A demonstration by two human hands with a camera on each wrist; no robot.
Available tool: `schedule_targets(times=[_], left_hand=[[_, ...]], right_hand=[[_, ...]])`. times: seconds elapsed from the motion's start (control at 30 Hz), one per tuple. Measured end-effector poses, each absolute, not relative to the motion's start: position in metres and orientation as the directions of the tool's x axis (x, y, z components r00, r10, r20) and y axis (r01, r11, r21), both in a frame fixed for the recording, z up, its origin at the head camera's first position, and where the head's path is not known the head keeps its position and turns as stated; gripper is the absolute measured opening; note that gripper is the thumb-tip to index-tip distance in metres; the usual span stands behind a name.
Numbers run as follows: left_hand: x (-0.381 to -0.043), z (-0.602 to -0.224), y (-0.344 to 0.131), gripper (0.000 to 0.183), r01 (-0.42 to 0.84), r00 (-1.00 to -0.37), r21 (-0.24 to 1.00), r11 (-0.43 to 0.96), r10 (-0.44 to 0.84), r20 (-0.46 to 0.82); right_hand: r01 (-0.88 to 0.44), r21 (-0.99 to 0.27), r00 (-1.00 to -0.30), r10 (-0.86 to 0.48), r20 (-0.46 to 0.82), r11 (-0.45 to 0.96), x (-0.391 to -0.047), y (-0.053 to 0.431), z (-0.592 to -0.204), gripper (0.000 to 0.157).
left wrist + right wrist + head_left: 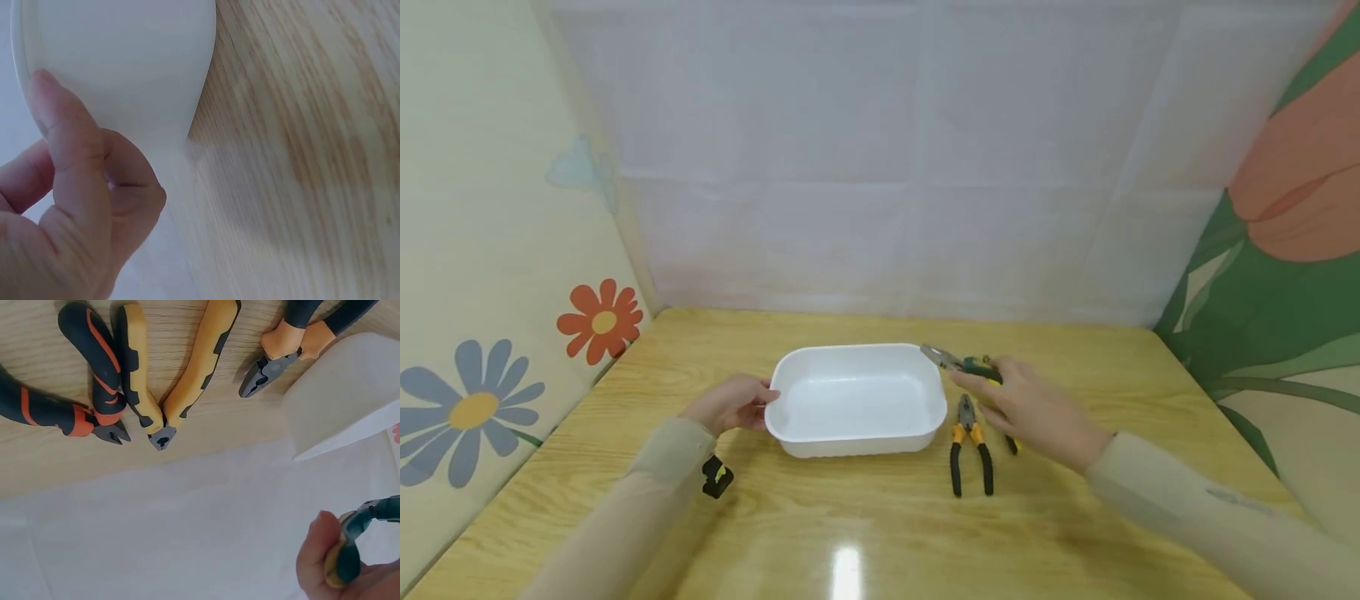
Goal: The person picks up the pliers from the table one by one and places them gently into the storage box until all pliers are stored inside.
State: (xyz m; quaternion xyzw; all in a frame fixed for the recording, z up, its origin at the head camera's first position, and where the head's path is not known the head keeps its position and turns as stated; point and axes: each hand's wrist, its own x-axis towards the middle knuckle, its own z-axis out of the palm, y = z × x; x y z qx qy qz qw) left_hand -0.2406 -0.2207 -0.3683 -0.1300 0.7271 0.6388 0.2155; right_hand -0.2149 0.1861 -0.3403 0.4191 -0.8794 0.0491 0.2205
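My left hand (735, 402) pinches the left end of a white plastic basin (855, 447), thumb over the rim and fingers outside. In the left wrist view, the thumb (72, 131) lies on the inner wall. My right hand (1037, 408) holds green-and-yellow-handled pliers (942, 358), their metal nose above the basin's right back corner. Just right of the basin, pliers with orange and black handles (957, 458) lie on the table. In the right wrist view, yellow-and-black pliers (197, 359) and red-and-black cutters (103, 375) lie side by side; the head view mostly hides them behind the right hand.
The wooden table (790, 533) carries everything. A small black object with a yellow mark (717, 477) shows beside the left wrist; its kind is unclear. A white cloth (880, 167) hangs behind the table, with flower-patterned sheets (471, 242) at the sides.
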Motion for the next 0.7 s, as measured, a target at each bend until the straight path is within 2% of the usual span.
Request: schedule_targets(times=[0.2, 0.47, 0.7], left_hand=[[-0.241, -0.367, -0.223, 0.038, -0.467, -0.871, 0.873, 0.141, 0.099, -0.481], [-0.241, -0.36, -0.225, 0.043, -0.464, -0.868, 0.868, 0.177, 0.105, -0.485], [-0.24, -0.363, -0.227, 0.04, -0.453, -0.871, 0.866, 0.213, 0.1, -0.48]], right_hand=[[-0.791, 0.081, -0.524, -0.739, 0.423, 0.607, -0.222, 0.172, -0.343, 0.057], [-0.811, 0.196, -0.428, -0.787, 0.445, 0.551, -0.227, 0.155, -0.341, 0.051], [-0.81, 0.23, -0.427, -0.811, 0.4, 0.54, -0.235, 0.143, -0.344, 0.048]])
